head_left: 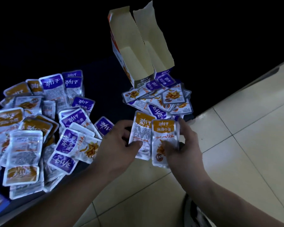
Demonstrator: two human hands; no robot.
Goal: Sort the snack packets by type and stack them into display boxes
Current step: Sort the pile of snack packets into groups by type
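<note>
Reaches in from the bottom edge with both bare forearms, angled up and inward, wrists close together over the line where the dark surface (pixel 105 89) meets the pale tiled floor (pixel 236 145).

Pinches a silvery foil snack packet with an orange top band (pixel 140 128) in the left hand (pixel 116 141): thumb flat across the lower face, other fingers curled behind the left edge, back of the hand toward the camera. Held upright, orange band uppermost, small-print side showing.

Grips a second orange-banded foil packet (pixel 165 128) in the right hand (pixel 184 145): thumb laid over the snack picture low on the face, fingers wrapped behind, fingertips showing past the upper right corner. Set in front of the first packet's right edge, the two side by side and touching.

Beyond the hands, farther back on the surface: two open cardboard display boxes, tilted, flaps standing open, plain beige insides showing. Orange-and-white box (pixel 131 51) on the left, purple-fronted box (pixel 164 73) touching it on the right. Cannot tell whether either holds packets.

At the foot of the boxes: a small loose pile of mixed packets (pixel 162 99), purple and orange, overlapping, just beyond the held pair.

To the left on the surface: a large heap of foil packets (pixel 39 120), purple-banded and orange-banded mixed, some face up, some back up, apart from the boxes, nearest edge close to the left hand's knuckles.
</note>
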